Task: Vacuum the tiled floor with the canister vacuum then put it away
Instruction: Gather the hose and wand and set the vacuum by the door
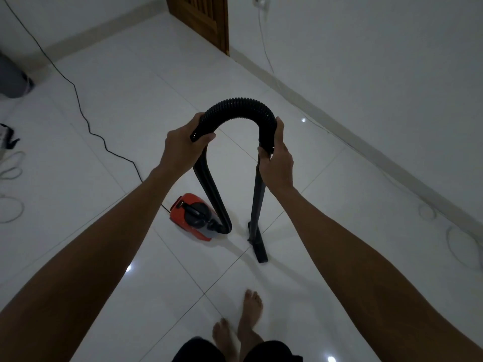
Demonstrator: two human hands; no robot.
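Head view — left hand (183, 145) and right hand (274, 163) both curl fingers round black hose (240, 108), arched above red canister vacuum (192, 218) on tiled floor (130, 74).

A home room: glossy white tiled floor (109, 105), plain white walls (366, 48), a wooden door (201, 19) and bare feet (251, 320).

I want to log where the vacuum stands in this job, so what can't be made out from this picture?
- Head view: where the black power cord plugs in; it runs off the top-left edge.
- Whether the canister is running: switch too small and dim.
- The joint between hose and wand: right hand covers it.
- The grey object at the left edge: cut off.
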